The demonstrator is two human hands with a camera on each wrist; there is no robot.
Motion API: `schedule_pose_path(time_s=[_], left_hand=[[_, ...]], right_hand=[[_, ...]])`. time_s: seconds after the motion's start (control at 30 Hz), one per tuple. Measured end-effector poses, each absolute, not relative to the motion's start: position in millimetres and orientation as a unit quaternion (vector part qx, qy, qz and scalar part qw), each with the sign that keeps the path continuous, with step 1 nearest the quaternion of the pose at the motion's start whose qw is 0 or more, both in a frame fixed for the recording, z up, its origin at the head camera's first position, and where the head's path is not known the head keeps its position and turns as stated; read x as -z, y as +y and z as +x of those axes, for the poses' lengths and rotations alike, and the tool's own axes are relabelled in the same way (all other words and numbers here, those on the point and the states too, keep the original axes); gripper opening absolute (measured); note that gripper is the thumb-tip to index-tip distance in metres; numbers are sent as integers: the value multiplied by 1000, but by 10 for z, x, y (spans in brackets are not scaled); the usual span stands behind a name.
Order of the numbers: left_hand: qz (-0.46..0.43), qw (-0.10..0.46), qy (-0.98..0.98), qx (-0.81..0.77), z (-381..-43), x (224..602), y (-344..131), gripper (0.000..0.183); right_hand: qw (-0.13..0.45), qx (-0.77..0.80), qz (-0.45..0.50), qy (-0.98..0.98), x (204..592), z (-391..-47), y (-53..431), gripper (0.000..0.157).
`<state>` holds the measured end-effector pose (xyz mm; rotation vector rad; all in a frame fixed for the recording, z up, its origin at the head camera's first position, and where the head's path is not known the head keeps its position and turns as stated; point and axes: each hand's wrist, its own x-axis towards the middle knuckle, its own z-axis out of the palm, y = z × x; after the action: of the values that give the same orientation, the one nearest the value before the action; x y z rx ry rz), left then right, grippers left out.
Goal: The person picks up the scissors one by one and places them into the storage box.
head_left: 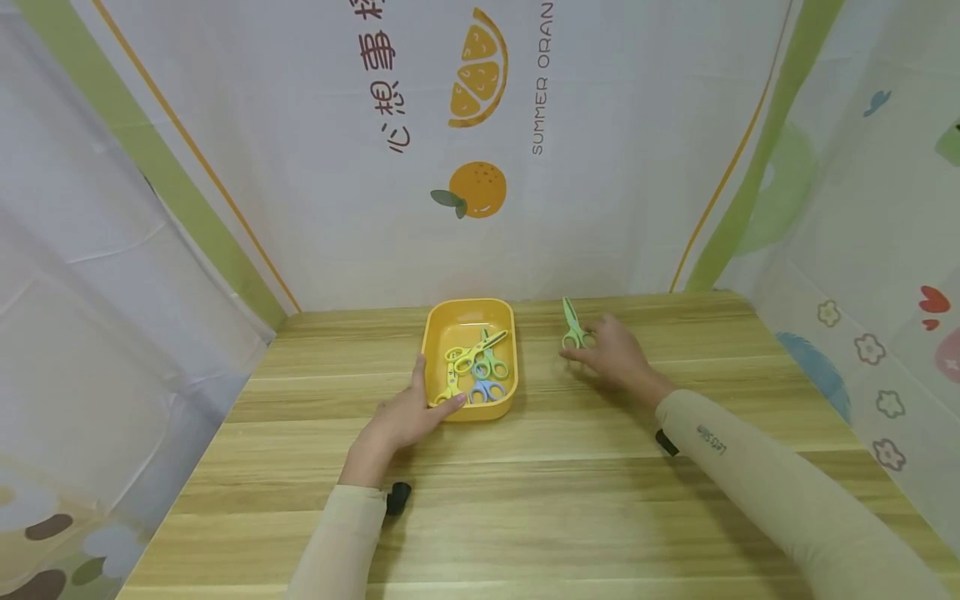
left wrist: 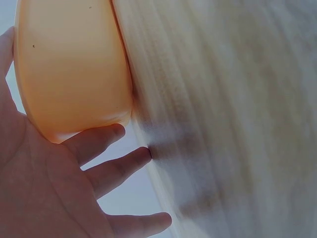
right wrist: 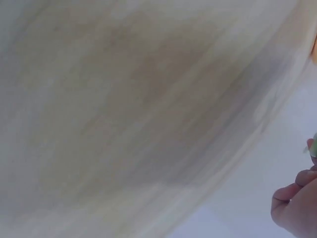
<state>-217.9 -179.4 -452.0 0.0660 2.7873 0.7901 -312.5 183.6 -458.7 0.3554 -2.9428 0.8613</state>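
Note:
In the head view, my left hand [head_left: 405,414] holds the near left corner of a yellow plastic bin [head_left: 468,412]. The thumb lies over its near rim; the index finger is against the left side. Spread fingers show beside the bin [left wrist: 74,64] in the left wrist view. Inside lie yellow scissors [head_left: 467,360], green scissors [head_left: 495,367] and blue scissors [head_left: 487,390], overlapping. To the right, my right hand [head_left: 615,354] grips light green scissors [head_left: 572,321] by the handles, blades pointing away. Only a sliver of green shows by the curled fingers in the right wrist view.
The bin stands near the back of a wood-grain table [head_left: 525,517]. A white printed curtain [head_left: 600,167] hangs behind the back edge, with more cloth at both sides. A black wrist strap piece [head_left: 398,498] shows under the left wrist.

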Motion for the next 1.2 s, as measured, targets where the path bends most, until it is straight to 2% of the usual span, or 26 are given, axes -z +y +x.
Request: schedule_pose_path(time_s=[0.37, 0.6, 0.9, 1.2], left_hand=[[24, 118, 956, -266, -2174, 4519, -1794, 123], [22, 117, 956, -270, -2178, 4529, -1802, 122], [21, 118, 957, -265, -2182, 4541, -1799, 117], [21, 118, 957, -266, -2182, 4541, -1801, 123]], right_hand=[[74, -297, 132, -943, 4386, -3117, 1674, 74], [75, -303, 142, -939, 4246, -3064, 1499, 77], [76, -317, 152, -933, 4197, -3021, 1354, 72], [80, -293, 176, -936, 4131, -3027, 1212, 72]])
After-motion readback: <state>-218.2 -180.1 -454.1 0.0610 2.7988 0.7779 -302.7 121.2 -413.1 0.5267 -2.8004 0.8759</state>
